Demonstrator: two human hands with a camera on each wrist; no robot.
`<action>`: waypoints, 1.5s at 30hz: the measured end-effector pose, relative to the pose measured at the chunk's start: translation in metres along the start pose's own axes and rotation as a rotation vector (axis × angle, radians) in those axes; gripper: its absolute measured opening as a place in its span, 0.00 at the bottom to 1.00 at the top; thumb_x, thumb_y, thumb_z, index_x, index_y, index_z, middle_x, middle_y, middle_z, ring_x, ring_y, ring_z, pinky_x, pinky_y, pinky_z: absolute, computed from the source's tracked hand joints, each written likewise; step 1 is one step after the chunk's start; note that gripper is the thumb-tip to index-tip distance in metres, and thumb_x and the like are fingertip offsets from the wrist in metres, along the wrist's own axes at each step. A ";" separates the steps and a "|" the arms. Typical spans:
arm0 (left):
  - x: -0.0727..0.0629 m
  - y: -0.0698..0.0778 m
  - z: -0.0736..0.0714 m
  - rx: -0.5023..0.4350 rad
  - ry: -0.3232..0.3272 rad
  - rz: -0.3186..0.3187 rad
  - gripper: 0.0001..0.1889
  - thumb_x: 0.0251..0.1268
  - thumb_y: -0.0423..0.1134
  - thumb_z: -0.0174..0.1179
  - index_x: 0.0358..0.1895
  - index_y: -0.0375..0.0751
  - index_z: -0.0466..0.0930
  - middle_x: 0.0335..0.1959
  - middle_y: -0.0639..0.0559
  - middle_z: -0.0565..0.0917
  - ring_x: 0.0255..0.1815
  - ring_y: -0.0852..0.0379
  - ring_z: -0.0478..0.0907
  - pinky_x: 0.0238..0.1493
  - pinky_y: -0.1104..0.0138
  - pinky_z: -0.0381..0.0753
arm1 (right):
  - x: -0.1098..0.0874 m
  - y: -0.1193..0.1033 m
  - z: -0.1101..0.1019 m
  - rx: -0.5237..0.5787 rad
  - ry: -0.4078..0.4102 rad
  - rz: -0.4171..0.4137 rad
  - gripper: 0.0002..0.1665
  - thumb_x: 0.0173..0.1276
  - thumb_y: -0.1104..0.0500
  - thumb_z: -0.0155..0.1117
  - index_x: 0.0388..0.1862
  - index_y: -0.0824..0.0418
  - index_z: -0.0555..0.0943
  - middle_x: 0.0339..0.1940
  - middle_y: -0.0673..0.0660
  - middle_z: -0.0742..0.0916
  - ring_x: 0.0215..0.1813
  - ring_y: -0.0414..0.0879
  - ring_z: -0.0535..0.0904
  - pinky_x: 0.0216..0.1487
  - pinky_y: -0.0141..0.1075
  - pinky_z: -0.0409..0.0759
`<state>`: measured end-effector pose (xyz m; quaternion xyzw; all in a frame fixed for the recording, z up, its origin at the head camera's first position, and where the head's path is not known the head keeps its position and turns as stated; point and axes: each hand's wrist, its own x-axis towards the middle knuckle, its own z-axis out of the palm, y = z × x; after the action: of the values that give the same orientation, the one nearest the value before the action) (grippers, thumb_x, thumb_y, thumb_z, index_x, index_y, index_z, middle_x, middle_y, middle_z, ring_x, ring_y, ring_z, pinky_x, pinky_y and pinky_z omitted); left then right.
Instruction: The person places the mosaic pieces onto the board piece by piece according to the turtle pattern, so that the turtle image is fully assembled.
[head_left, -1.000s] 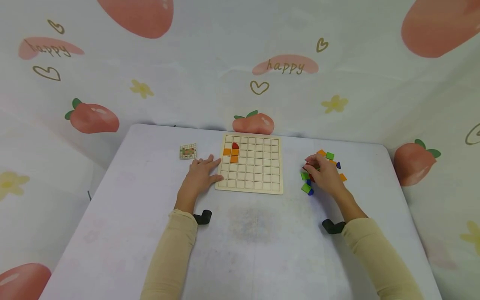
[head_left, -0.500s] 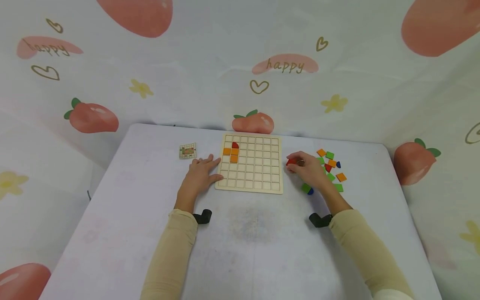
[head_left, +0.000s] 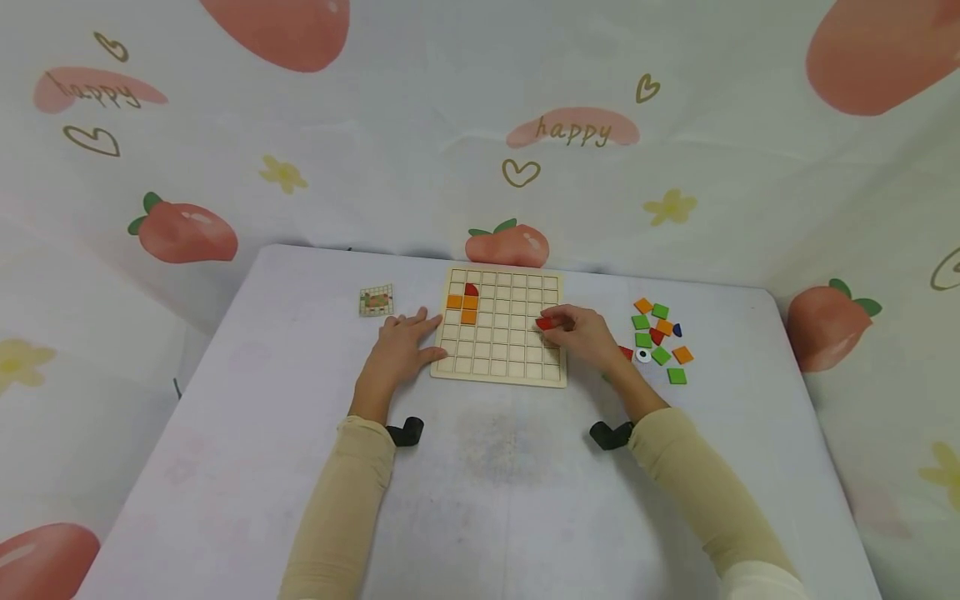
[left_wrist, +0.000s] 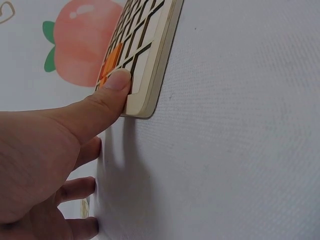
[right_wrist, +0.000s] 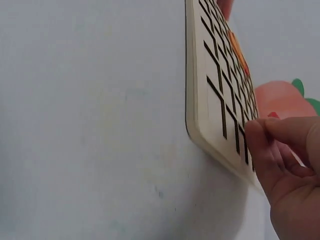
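Observation:
A square wooden grid board (head_left: pixel 502 350) lies on the table. At its upper left sit a red quarter-round tile (head_left: pixel 471 290) and three orange square tiles (head_left: pixel 468 317). My left hand (head_left: pixel 402 354) rests at the board's left side with fingers spread; in the left wrist view its thumb (left_wrist: pixel 107 97) presses on the board's corner. Between thumb and fingertips, my right hand (head_left: pixel 588 335) pinches a red tile (head_left: pixel 544 323) over the board's right columns. The right wrist view shows only a bit of that red tile (right_wrist: pixel 273 115), the rest hidden behind the fingers.
Right of the board lie several loose tiles: green squares (head_left: pixel 643 340), orange squares (head_left: pixel 682 355), a blue rounded piece (head_left: pixel 677 330) and a white eye disc (head_left: pixel 643 355). A small pattern card (head_left: pixel 376 301) lies to the left. A printed cloth hangs behind the table.
My right hand has moved left from the loose tiles to the board's right side, carrying the red tile. The left hand has stayed in place.

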<state>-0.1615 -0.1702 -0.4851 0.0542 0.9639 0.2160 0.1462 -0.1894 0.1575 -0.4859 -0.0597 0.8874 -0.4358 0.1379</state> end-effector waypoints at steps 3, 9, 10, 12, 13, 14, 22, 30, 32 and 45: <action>0.000 0.000 -0.001 0.002 -0.003 -0.002 0.40 0.67 0.56 0.66 0.80 0.57 0.61 0.84 0.48 0.57 0.81 0.31 0.52 0.80 0.40 0.56 | 0.003 -0.007 0.009 0.018 -0.003 0.021 0.24 0.70 0.54 0.70 0.63 0.57 0.82 0.48 0.60 0.89 0.48 0.51 0.84 0.44 0.29 0.81; 0.000 0.001 -0.003 0.008 -0.006 -0.013 0.40 0.67 0.56 0.65 0.80 0.57 0.60 0.84 0.48 0.56 0.81 0.31 0.52 0.79 0.40 0.58 | 0.011 -0.022 0.030 0.045 0.022 -0.111 0.22 0.70 0.55 0.71 0.60 0.60 0.83 0.45 0.59 0.88 0.45 0.49 0.84 0.47 0.31 0.83; 0.000 0.001 -0.003 0.008 -0.007 -0.011 0.40 0.67 0.56 0.65 0.80 0.57 0.60 0.84 0.47 0.56 0.81 0.31 0.52 0.80 0.39 0.57 | 0.012 -0.025 0.033 0.046 0.021 -0.135 0.21 0.69 0.55 0.71 0.59 0.60 0.83 0.45 0.59 0.88 0.46 0.49 0.83 0.48 0.32 0.83; 0.000 0.001 -0.002 0.004 -0.011 -0.007 0.40 0.68 0.56 0.65 0.80 0.57 0.61 0.84 0.47 0.56 0.81 0.30 0.52 0.80 0.39 0.56 | 0.014 -0.030 0.040 0.054 0.012 -0.165 0.20 0.69 0.55 0.72 0.57 0.60 0.84 0.44 0.58 0.87 0.46 0.50 0.82 0.49 0.34 0.83; 0.000 0.001 -0.003 0.002 -0.012 -0.005 0.39 0.68 0.56 0.65 0.80 0.56 0.61 0.84 0.47 0.56 0.81 0.30 0.52 0.80 0.39 0.55 | 0.016 -0.032 0.044 0.061 0.006 -0.176 0.20 0.68 0.56 0.72 0.57 0.60 0.84 0.44 0.58 0.86 0.46 0.50 0.82 0.49 0.34 0.83; 0.000 0.001 -0.003 0.001 -0.014 -0.003 0.39 0.68 0.56 0.65 0.80 0.56 0.61 0.84 0.47 0.56 0.81 0.30 0.52 0.80 0.39 0.55 | 0.017 -0.034 0.048 0.057 0.004 -0.189 0.19 0.68 0.56 0.72 0.56 0.60 0.84 0.44 0.58 0.86 0.46 0.50 0.82 0.49 0.34 0.83; -0.001 0.001 -0.003 0.018 -0.016 -0.012 0.40 0.67 0.57 0.65 0.80 0.56 0.62 0.84 0.46 0.57 0.80 0.30 0.53 0.79 0.39 0.58 | 0.028 -0.049 0.076 -0.003 -0.047 -0.279 0.19 0.66 0.56 0.75 0.55 0.59 0.87 0.44 0.56 0.85 0.45 0.47 0.81 0.51 0.36 0.82; -0.001 0.001 -0.003 0.012 -0.011 0.009 0.40 0.67 0.57 0.66 0.79 0.56 0.62 0.83 0.46 0.58 0.79 0.31 0.55 0.78 0.40 0.60 | 0.030 -0.049 0.089 -0.066 -0.032 -0.252 0.17 0.67 0.53 0.74 0.54 0.54 0.88 0.41 0.54 0.80 0.42 0.46 0.72 0.43 0.33 0.72; -0.001 0.001 -0.003 0.015 -0.010 0.009 0.40 0.67 0.57 0.66 0.79 0.55 0.62 0.83 0.46 0.58 0.79 0.31 0.55 0.78 0.40 0.60 | 0.030 -0.049 0.090 -0.087 -0.035 -0.261 0.18 0.66 0.52 0.74 0.54 0.52 0.88 0.40 0.54 0.79 0.40 0.47 0.70 0.41 0.34 0.69; 0.000 0.001 -0.002 0.010 -0.008 0.009 0.39 0.67 0.57 0.65 0.79 0.56 0.62 0.83 0.46 0.58 0.79 0.31 0.55 0.78 0.40 0.61 | 0.029 -0.052 0.094 -0.124 -0.001 -0.271 0.19 0.67 0.53 0.74 0.56 0.53 0.87 0.37 0.55 0.78 0.39 0.46 0.69 0.39 0.33 0.66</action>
<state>-0.1621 -0.1703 -0.4835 0.0600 0.9641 0.2115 0.1489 -0.1899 0.0481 -0.5056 -0.1875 0.8965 -0.3946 0.0742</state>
